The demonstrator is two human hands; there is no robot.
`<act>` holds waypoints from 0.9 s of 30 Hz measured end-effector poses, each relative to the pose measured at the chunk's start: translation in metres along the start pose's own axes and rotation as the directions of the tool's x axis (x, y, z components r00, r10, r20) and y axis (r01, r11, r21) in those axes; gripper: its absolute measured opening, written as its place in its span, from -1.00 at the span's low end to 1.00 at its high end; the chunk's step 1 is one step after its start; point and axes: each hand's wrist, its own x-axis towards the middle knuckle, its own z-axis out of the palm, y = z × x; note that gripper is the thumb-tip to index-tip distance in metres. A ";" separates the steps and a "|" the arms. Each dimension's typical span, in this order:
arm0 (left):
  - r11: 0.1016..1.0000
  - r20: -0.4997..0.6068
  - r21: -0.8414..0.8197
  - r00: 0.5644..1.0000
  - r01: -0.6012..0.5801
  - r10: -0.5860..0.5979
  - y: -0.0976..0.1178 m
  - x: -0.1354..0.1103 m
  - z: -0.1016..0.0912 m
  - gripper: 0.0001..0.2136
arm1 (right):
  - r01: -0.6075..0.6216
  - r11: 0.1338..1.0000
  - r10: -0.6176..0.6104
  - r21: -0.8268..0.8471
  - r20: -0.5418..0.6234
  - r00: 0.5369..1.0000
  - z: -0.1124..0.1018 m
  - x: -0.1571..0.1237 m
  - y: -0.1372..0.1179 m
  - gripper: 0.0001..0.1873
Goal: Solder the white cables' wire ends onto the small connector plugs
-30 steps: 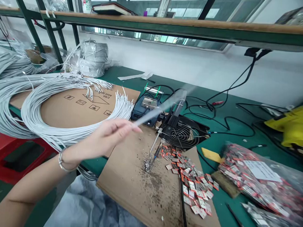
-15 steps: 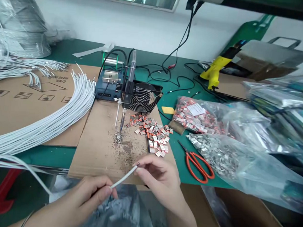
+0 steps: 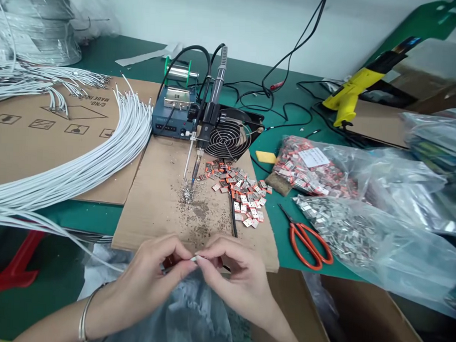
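Hands have drawn together since 0.5 s ago. Then a short run of white wire was stretched between them, held apart; now the fingertips nearly meet and only a stub of the white wire (image 3: 192,258) shows.

- Left hand (image 3: 153,270): thumb and forefinger pinched tight on the wire stub.
- Right hand (image 3: 234,276): fingers curled, tips clamped on the same stub from the other side.
- Wire end sits low centre, just off the near edge of the cardboard sheet (image 3: 155,208), above a grey plastic bag (image 3: 193,314).
- Judgement: the handling has narrowed to the wire's tip, with 2 hands on 1 end, well apart from the iron.

Outward:
- Soldering iron (image 3: 198,157) hangs tip-down in its holder over a patch of solder crumbs (image 3: 188,193); no hand is near it.
- Just right of the crumbs lies a scatter of small red-and-silver parts (image 3: 242,191).
- Fan (image 3: 229,138) and soldering station (image 3: 173,120) stand behind the iron.
- Orange scissors (image 3: 309,243) lie on the green bench (image 3: 285,130), beside 2 clear bags of parts (image 3: 341,230).
- A bundle of white wires (image 3: 101,161) curves across the cardboard on the left.
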 end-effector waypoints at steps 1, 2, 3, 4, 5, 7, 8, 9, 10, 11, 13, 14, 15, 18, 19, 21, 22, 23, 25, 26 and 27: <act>1.000 -0.011 0.013 1.000 -0.026 0.026 -0.001 -0.001 -0.001 -0.83 | -0.030 0.995 0.031 0.097 -0.007 1.000 0.001 0.001 0.001 -0.88; 0.999 -0.012 0.008 0.999 -0.040 0.040 -0.002 -0.002 -0.001 -0.84 | -0.071 0.970 0.074 0.232 -0.005 0.997 0.002 0.002 0.002 -0.85; 0.999 -0.006 -0.011 0.999 -0.040 0.040 -0.003 -0.003 -0.002 -0.84 | -0.113 0.915 0.121 0.388 0.004 0.993 0.002 0.005 0.004 -0.81; 0.998 0.009 -0.054 1.000 -0.016 0.017 -0.003 -0.004 -0.003 -0.84 | -0.145 0.832 0.166 0.535 0.009 0.986 0.002 0.008 0.005 -0.78; 0.992 0.030 -0.122 0.999 0.035 -0.032 -0.004 -0.005 -0.004 -0.85 | -0.139 0.747 0.191 0.650 -0.010 0.981 0.001 0.010 0.006 -0.75; 0.939 0.092 -0.296 0.984 0.176 -0.156 -0.006 -0.007 -0.005 -0.83 | -0.064 0.695 0.200 0.716 -0.108 0.974 -0.003 0.014 0.007 -0.73; 0.897 0.130 -0.373 0.970 0.240 -0.205 -0.007 -0.008 -0.006 -0.81 | -0.042 0.743 0.181 0.668 -0.140 0.973 -0.004 0.015 0.007 -0.77; 0.861 0.166 -0.423 0.959 0.281 -0.231 -0.007 -0.008 -0.006 -0.79 | -0.044 0.812 0.150 0.582 -0.135 0.979 -0.005 0.016 0.007 -0.83; 0.848 0.191 -0.440 0.953 0.296 -0.234 -0.007 -0.008 -0.007 -0.77 | -0.062 0.877 0.121 0.476 -0.095 0.988 -0.005 0.016 0.006 -0.90; 0.858 0.203 -0.424 0.954 0.289 -0.222 -0.006 -0.008 -0.008 -0.75 | -0.087 0.924 0.106 0.372 -0.031 0.994 -0.004 0.015 0.005 -0.94; 0.919 0.190 -0.317 0.965 0.236 -0.183 -0.004 -0.006 -0.011 -0.71 | -0.115 0.967 0.101 0.227 0.069 0.992 -0.002 0.014 0.003 -0.95; 0.951 0.176 -0.234 0.971 0.200 -0.161 -0.002 -0.006 -0.013 -0.70 | -0.106 0.978 0.091 0.180 0.087 0.992 -0.002 0.014 0.001 -0.97; 0.976 0.165 -0.144 0.977 0.160 -0.136 0.000 -0.005 -0.016 -0.70 | -0.092 0.987 0.079 0.134 0.098 0.992 -0.002 0.014 0.000 -0.95; 0.997 0.166 0.067 0.985 0.036 -0.047 0.003 -0.005 -0.023 -0.73 | -0.048 0.999 0.044 0.025 0.146 0.988 -0.006 0.016 -0.002 -0.90; 0.995 0.166 0.100 0.986 0.001 -0.017 0.003 -0.005 -0.024 -0.75 | -0.043 0.999 0.040 0.015 0.162 0.986 -0.007 0.016 -0.002 -0.89; 0.994 0.143 0.102 0.989 -0.044 0.029 0.002 -0.005 -0.024 -0.81 | -0.060 0.994 0.046 0.094 0.153 0.987 -0.006 0.017 -0.001 -0.85; 0.996 0.120 0.072 0.992 -0.044 0.035 0.001 -0.005 -0.022 -0.84 | -0.073 0.982 0.052 0.175 0.124 0.991 -0.004 0.016 0.001 -0.83; 1.000 0.095 0.014 0.995 -0.026 0.024 -0.001 -0.005 -0.020 -0.85 | -0.079 0.961 0.059 0.265 0.082 0.995 0.001 0.016 0.002 -0.81; 0.984 0.057 -0.165 0.997 0.067 -0.058 -0.002 -0.004 -0.014 -0.83 | -0.042 0.910 0.066 0.414 -0.045 0.997 0.013 0.014 0.005 -0.80; 0.956 0.050 -0.265 0.992 0.128 -0.118 -0.001 -0.003 -0.010 -0.80 | 0.001 0.889 0.059 0.459 -0.116 0.992 0.021 0.013 0.007 -0.81; 0.917 0.053 -0.357 0.984 0.179 -0.172 0.000 -0.002 -0.007 -0.78 | 0.048 0.871 0.049 0.489 -0.183 0.982 0.028 0.012 0.008 -0.83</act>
